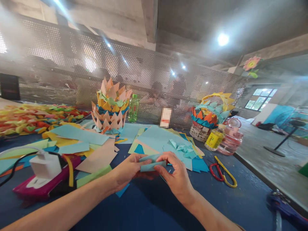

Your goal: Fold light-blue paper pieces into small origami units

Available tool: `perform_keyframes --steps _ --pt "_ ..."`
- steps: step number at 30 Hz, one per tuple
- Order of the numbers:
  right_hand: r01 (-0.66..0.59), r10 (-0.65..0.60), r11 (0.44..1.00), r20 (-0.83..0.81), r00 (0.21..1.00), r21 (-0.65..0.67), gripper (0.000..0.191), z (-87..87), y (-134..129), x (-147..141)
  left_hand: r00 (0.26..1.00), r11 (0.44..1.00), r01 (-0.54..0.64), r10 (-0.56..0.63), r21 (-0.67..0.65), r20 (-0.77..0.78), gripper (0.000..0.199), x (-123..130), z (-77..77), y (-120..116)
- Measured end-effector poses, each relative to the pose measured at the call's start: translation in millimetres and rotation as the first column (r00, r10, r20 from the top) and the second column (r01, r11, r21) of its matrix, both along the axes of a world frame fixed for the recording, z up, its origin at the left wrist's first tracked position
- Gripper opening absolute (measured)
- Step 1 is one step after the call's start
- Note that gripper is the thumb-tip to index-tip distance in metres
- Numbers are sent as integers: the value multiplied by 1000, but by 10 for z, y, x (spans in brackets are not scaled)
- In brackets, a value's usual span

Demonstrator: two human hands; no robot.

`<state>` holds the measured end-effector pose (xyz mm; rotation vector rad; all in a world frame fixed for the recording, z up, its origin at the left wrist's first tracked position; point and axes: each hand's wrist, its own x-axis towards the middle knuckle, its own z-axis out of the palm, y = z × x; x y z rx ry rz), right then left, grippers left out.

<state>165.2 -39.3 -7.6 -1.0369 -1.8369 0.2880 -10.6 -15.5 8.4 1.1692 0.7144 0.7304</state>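
Note:
Between my two hands is a small light-blue piece of paper [153, 165], folded lengthwise with its layers slightly apart. My left hand [128, 170] pinches its left end, and my right hand [175, 171] grips the right end with thumb and fingers. Just beyond the paper lie light-blue sheets [154, 138] and a small heap of folded light-blue pieces [184, 148]. Beside my left forearm are loose peach sheets [98, 158] and a green sheet [95, 176].
A layered folded-paper piece [110, 107] and a green bottle [133, 108] stand at the back. To the right are a paper basket [203, 123], a yellow-labelled bottle [215, 138], a pink jug [230, 141] and scissors [223, 173]. A magenta power strip [36, 189] lies left; a glue gun [285, 203] lies right.

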Motion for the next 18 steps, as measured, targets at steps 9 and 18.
perform_keyframes --steps 9,18 --pt "123 -125 991 -41 991 -60 19 20 -11 -6 998 998 50 -51 29 28 41 27 -16 -63" --pt "35 -93 964 -209 973 -262 36 -16 4 -2 995 994 -60 66 87 -77 31 12 -82 24"
